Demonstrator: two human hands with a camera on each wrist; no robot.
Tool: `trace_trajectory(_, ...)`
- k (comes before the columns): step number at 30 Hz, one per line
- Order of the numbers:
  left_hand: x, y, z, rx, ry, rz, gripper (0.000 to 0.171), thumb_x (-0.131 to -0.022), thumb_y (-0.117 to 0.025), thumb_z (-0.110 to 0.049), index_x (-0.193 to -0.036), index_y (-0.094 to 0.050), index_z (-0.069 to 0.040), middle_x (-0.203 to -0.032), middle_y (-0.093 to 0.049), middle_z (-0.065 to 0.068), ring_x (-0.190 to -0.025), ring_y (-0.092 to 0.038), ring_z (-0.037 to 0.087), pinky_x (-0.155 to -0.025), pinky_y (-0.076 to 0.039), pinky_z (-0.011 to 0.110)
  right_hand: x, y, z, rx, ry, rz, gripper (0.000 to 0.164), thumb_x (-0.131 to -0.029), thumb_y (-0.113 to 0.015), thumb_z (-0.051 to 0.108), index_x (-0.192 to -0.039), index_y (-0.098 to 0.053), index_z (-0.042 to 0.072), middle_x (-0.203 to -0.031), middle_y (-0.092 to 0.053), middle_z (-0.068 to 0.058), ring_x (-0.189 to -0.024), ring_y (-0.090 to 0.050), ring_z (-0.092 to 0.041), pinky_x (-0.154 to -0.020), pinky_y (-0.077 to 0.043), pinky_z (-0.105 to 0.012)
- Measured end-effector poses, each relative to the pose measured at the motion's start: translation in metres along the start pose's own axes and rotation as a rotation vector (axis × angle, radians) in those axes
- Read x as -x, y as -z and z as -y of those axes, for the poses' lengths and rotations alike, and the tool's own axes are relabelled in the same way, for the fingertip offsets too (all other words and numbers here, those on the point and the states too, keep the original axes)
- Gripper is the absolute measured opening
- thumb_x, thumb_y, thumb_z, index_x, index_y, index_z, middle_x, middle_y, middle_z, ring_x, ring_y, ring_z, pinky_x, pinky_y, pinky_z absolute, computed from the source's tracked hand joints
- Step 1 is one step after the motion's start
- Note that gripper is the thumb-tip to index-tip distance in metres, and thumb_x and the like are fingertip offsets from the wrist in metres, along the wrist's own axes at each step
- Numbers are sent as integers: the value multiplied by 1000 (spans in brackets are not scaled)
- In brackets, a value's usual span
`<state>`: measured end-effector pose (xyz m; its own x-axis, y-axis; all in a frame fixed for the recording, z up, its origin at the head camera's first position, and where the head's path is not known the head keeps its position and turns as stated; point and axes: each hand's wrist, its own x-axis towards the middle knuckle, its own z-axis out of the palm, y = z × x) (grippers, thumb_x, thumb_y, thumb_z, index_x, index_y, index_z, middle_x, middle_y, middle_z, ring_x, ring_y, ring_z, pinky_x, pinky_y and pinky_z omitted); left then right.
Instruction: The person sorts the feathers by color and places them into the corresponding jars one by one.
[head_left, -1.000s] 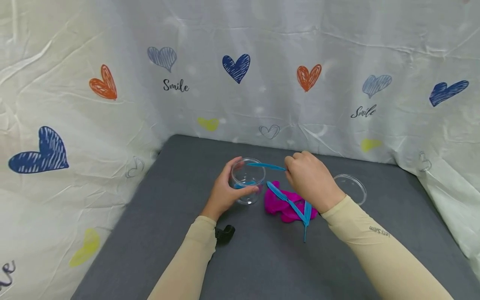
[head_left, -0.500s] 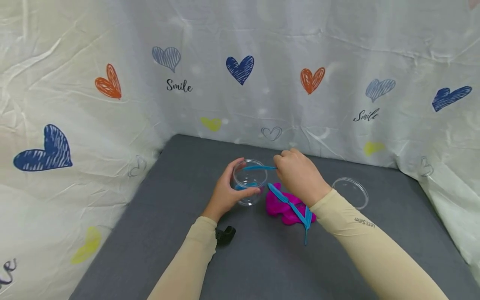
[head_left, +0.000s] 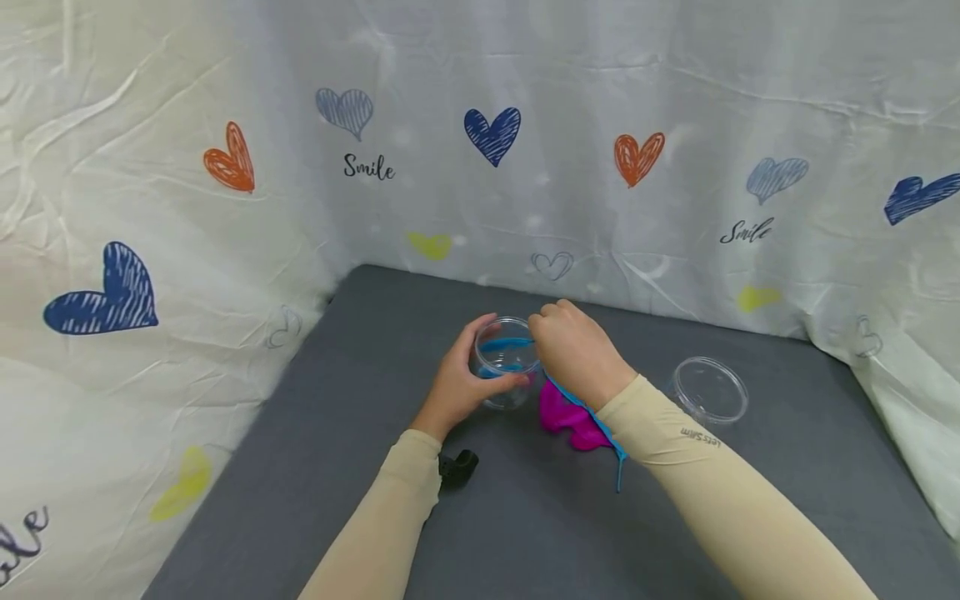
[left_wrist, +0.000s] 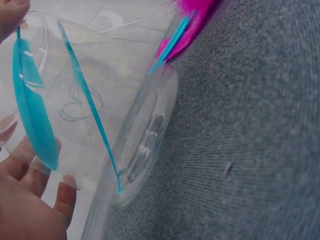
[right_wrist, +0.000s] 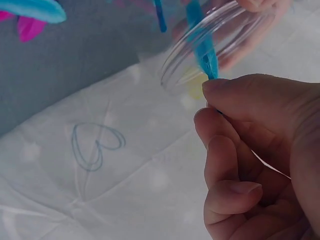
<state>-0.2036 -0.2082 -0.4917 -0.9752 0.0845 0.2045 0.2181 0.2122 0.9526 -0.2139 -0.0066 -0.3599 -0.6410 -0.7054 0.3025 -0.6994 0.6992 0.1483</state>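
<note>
**State of Fill: One Feather In, One at the Mouth**

The jar (head_left: 506, 397) is gripped round its side by the left hand (head_left: 459, 377). The held feather (left_wrist: 32, 105) is pinched at its quill between thumb and forefinger of the right hand (head_left: 573, 343), the remaining fingers being curled; its vane appears inside the jar mouth, left of that hand.

Progress: work is judged to be partway. The inner feather (left_wrist: 92, 107) is already lodged in the jar. The held feather is not yet released. At least one loose feather (right_wrist: 37, 9) and the magenta feathers (head_left: 558, 408) are left outside, below the right hand; their full number cannot be told. The lid (head_left: 709, 390), right of the right hand, is not fitted.

Materials: jar and lid are round, clear and glossy, probably plastic. The held feather is flat and leaf-shaped, with a split vane; the inner feather is seen as a thin strip. Downy fringes are shown on the magenta feathers. The grey table (left_wrist: 240, 100) is finely ribbed.
</note>
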Motion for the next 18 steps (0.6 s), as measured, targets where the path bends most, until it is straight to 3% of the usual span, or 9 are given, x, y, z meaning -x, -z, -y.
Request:
trace_trajectory(11, 2, 0, 0, -16, 14, -7, 104, -80, -96, -49, -165, -38, -37, -162, -53, -11, -152, -50, 20, -118, -50, 54, -4, -11, 4, 3, 10, 29, 12, -92, -85, 8, -99, -80, -1, -86, -75, -10, -78, -67, -25, -78, -61, -30)
trace_trajectory(18, 1, 0, 1, 0, -1, -5, 104, -81, -96, -47, -166, -37, -37, -163, -51, -12, -155, -48, 23, -118, -51, 55, -1, -6, -4, -137, -76, 30, 7, -96, -80, 8, -92, -78, 2, -85, -72, -9, -79, -64, -25, -77, -61, -35)
